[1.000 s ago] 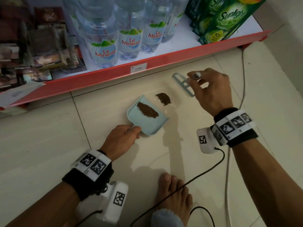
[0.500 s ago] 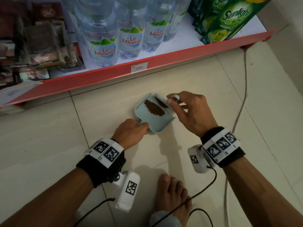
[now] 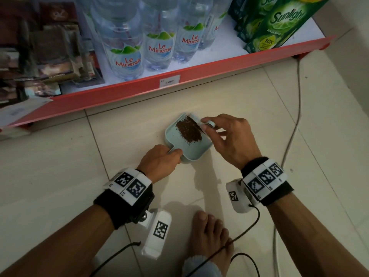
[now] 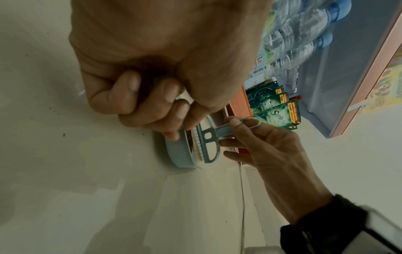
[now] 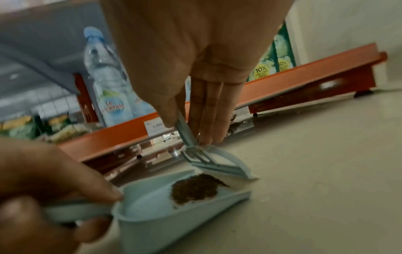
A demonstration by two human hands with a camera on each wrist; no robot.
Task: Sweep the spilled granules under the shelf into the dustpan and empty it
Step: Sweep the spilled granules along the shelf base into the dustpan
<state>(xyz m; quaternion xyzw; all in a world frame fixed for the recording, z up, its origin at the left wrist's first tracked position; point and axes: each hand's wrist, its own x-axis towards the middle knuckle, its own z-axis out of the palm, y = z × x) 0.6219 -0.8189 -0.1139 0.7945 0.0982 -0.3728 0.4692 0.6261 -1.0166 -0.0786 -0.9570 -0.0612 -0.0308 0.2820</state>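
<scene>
A small pale blue dustpan (image 3: 196, 149) lies flat on the tiled floor in front of the red shelf (image 3: 119, 94). One heap of brown granules (image 3: 188, 129) sits inside the dustpan (image 5: 152, 211), also seen as granules (image 5: 194, 189) in the right wrist view. My left hand (image 3: 159, 160) grips the dustpan's short handle. My right hand (image 3: 229, 136) pinches the handle of a small blue brush (image 5: 214, 164), whose bristles rest at the pan's open mouth beside the heap. The left wrist view shows the brush (image 4: 208, 144) against the dustpan (image 4: 178, 151).
Water bottles (image 3: 127, 54) and green detergent packs (image 3: 279, 23) stand on the shelf above. A white cable (image 3: 293, 126) runs along the floor on the right. My bare foot (image 3: 209, 232) and a black cable (image 3: 235, 240) are near the bottom.
My right hand has brought the brush from the floor by the shelf to the dustpan's mouth. The second heap of granules has gone from the floor into the pan, merged with the first.
</scene>
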